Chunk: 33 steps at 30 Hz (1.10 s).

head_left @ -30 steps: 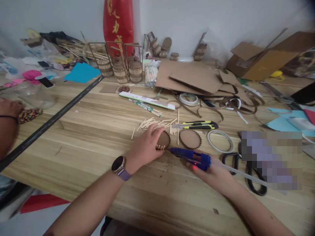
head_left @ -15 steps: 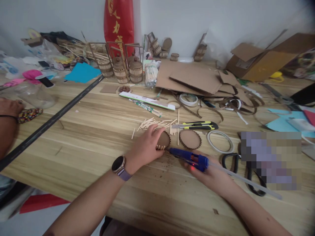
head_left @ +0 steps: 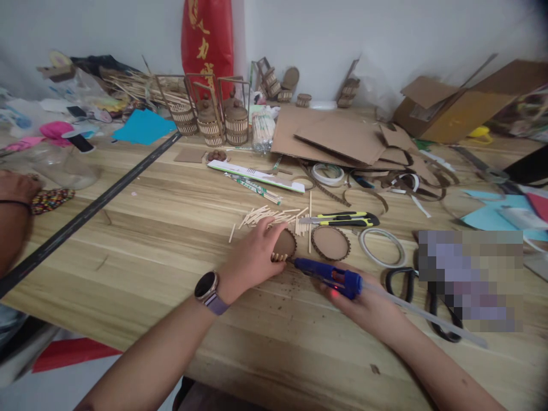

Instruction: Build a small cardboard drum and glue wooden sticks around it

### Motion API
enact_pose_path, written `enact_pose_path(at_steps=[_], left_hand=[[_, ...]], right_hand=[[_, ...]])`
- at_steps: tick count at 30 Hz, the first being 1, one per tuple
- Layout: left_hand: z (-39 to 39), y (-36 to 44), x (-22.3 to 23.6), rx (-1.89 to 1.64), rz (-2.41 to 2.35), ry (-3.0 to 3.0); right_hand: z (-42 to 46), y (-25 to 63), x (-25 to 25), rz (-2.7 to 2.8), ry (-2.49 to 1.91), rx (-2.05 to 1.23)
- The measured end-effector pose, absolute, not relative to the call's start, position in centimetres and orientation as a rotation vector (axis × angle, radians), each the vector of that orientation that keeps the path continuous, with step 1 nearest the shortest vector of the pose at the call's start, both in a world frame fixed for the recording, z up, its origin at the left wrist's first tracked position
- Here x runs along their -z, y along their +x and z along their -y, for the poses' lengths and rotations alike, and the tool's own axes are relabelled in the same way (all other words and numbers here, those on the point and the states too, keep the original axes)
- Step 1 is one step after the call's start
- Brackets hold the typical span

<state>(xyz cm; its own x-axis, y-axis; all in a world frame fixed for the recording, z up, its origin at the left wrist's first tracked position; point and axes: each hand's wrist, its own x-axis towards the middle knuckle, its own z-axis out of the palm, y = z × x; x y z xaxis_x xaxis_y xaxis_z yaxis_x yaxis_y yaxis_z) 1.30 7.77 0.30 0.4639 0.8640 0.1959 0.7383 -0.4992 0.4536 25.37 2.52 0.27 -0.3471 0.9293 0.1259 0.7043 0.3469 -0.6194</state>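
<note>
My left hand (head_left: 257, 251) grips a round cardboard disc (head_left: 286, 244) with a ridged rim, thumb at the near edge and fingers over the far side. Several short wooden sticks (head_left: 279, 257) stand along its near rim. In my right hand (head_left: 359, 299) is a blue hot glue gun (head_left: 329, 274), its red light lit and a long clear glue stick (head_left: 432, 315) coming out of the back. The nozzle points left, at the disc's near edge by my left thumb; whether it touches cannot be made out. A second ridged disc (head_left: 331, 244) lies just right of the first.
Behind the discs lie cut sticks (head_left: 268, 215) and a yellow-black utility knife (head_left: 342, 218). Right of them are a tape roll (head_left: 382, 248) and black-handled scissors (head_left: 436, 308). Cardboard sheets (head_left: 334, 134) and small lidded baskets (head_left: 236, 124) stand farther back. Another person's hand (head_left: 17, 191) rests at left.
</note>
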Motion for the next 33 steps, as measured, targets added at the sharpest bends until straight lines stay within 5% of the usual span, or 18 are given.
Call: enact_pose_path(at_steps=[33], left_hand=[[-7.72, 1.24, -0.59, -0.575, -1.342, 2.402]], right_hand=[[-2.46, 24.93, -0.7, 2.008, -1.509, -0.637]])
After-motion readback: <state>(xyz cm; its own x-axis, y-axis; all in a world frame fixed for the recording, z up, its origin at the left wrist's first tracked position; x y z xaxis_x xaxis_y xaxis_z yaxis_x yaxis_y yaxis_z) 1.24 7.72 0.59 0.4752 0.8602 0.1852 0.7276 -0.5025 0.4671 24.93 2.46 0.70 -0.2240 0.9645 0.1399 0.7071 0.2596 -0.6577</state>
